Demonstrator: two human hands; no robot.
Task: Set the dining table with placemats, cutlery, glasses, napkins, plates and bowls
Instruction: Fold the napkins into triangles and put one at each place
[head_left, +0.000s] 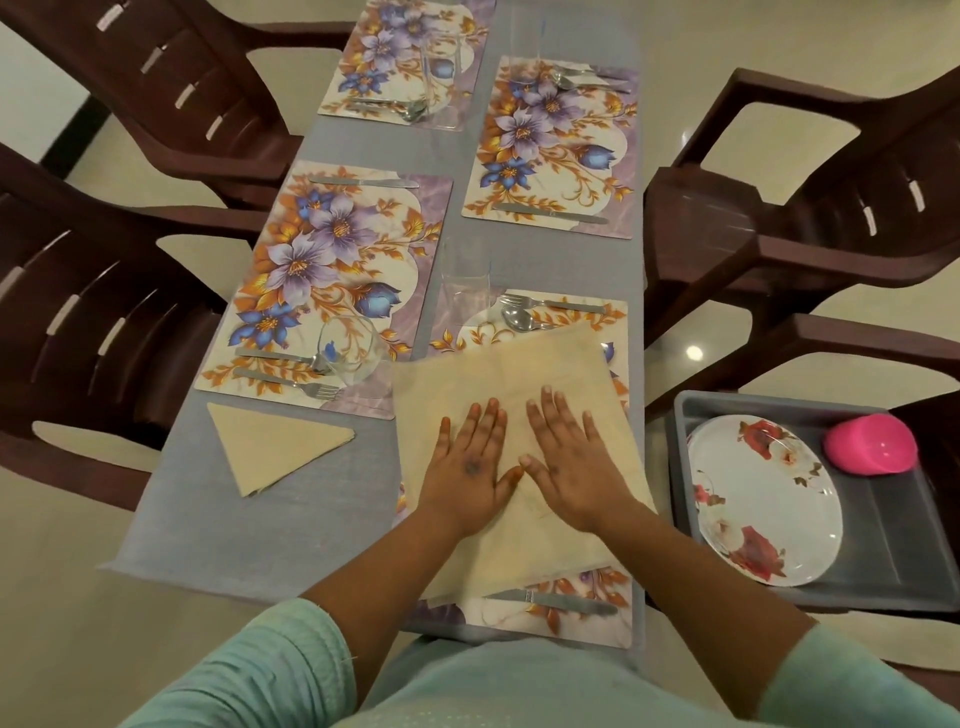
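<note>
A beige cloth napkin (519, 395) lies spread flat over the near right floral placemat (587, 618). My left hand (470, 467) and my right hand (569, 460) press on it side by side, palms down, fingers straight. A knife (550, 601) shows below the napkin, a fork (550, 303) and a spoon (519, 318) above it, beside a clear glass (465, 280). A folded triangular napkin (270, 444) lies on the grey table runner (249, 530) near the left placemat (332, 280), which carries cutlery and a tilted-looking glass (350, 348).
A grey tray (883, 551) at the right holds a floral plate (763, 499) and a pink bowl (872, 441) turned upside down. Two far placemats (556, 150) carry cutlery and a tall glass (441, 78). Dark brown chairs (88, 291) stand on both sides.
</note>
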